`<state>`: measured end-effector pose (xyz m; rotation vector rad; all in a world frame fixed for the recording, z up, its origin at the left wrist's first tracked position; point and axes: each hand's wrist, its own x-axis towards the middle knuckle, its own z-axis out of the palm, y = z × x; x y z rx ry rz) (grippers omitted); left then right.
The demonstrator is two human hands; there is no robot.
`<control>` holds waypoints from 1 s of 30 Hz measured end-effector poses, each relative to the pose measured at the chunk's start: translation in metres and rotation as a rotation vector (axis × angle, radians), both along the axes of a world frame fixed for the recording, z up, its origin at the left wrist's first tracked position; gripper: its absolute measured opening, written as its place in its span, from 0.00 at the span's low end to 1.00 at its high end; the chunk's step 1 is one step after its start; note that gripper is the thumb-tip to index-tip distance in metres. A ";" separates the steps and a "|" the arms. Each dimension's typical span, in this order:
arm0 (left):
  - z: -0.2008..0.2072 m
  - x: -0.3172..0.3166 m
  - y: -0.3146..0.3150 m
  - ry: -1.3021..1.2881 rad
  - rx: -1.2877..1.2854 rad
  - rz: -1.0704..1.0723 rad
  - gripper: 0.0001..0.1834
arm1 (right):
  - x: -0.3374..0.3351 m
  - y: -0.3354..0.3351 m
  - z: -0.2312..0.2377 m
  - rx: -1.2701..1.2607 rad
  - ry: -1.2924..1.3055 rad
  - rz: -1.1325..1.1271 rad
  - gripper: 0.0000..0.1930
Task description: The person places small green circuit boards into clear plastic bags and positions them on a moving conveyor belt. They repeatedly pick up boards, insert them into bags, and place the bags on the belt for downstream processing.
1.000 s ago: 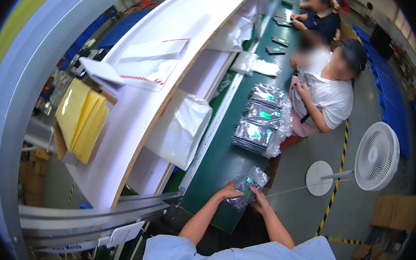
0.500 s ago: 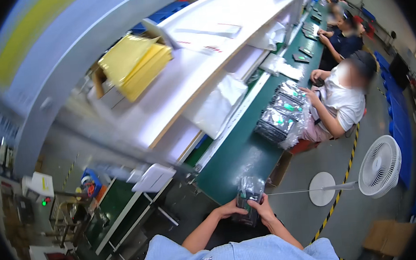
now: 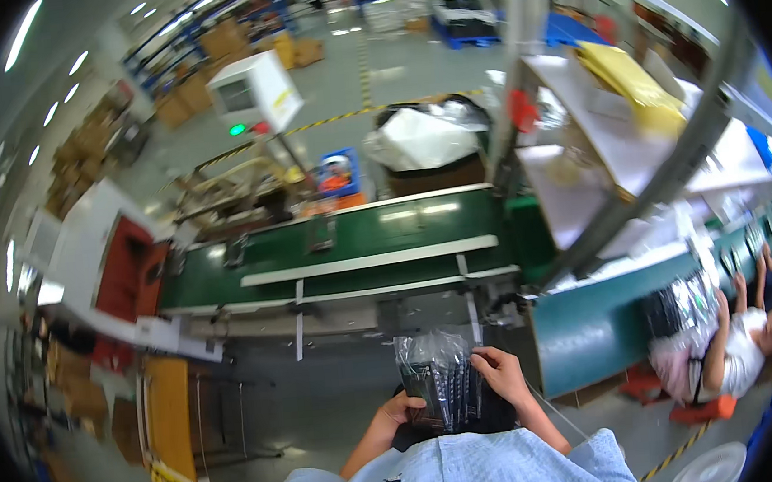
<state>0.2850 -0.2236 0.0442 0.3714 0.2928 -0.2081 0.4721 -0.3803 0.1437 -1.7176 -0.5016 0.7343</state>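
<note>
Close in front of my chest I hold a stack of dark flat items in clear plastic bags (image 3: 441,382). My left hand (image 3: 398,414) grips the stack at its lower left edge. My right hand (image 3: 500,372) holds its upper right side, fingers curled over the top bag. The stack hangs in the air over the grey floor, short of the green conveyor belt (image 3: 350,239) that runs across in front of me.
A green worktable (image 3: 592,324) stands at the right, with a seated person (image 3: 744,353) handling more bagged items there. A white machine (image 3: 88,255) sits at the belt's left end. White shelves with yellow envelopes (image 3: 631,77) rise at upper right. A fan (image 3: 721,468) stands lower right.
My view has swung left, from the worktable and shelves to the conveyor belt. Both hands have kept hold of the bagged stack, which stayed near my chest.
</note>
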 end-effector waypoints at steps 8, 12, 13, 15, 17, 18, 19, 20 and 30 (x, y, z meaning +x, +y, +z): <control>-0.014 -0.087 0.049 0.026 -0.142 0.524 0.34 | -0.035 0.105 0.008 0.054 -0.116 0.204 0.11; -0.009 -0.082 0.083 -0.065 -0.106 0.703 0.34 | -0.023 0.143 0.013 0.053 -0.120 0.350 0.11; -0.007 -0.075 0.094 -0.097 -0.114 0.744 0.33 | -0.022 0.153 0.022 0.080 -0.137 0.395 0.12; 0.002 -0.062 0.117 -0.145 -0.122 0.807 0.32 | -0.014 0.167 0.026 0.082 -0.193 0.502 0.11; 0.022 -0.047 0.136 -0.115 -0.112 0.941 0.32 | -0.001 0.182 0.027 0.044 -0.188 0.594 0.11; 0.040 -0.039 0.142 -0.070 -0.103 1.048 0.32 | 0.010 0.189 0.028 0.002 -0.156 0.631 0.11; 0.051 -0.033 0.151 -0.027 -0.095 1.159 0.32 | 0.021 0.196 0.029 -0.038 -0.124 0.671 0.11; 0.020 -0.038 0.166 -0.007 0.022 1.199 0.34 | 0.037 0.203 0.013 0.020 -0.100 0.665 0.11; 0.040 0.000 0.219 0.066 0.317 1.125 0.41 | 0.296 0.302 -0.104 -0.185 -0.406 -0.170 0.12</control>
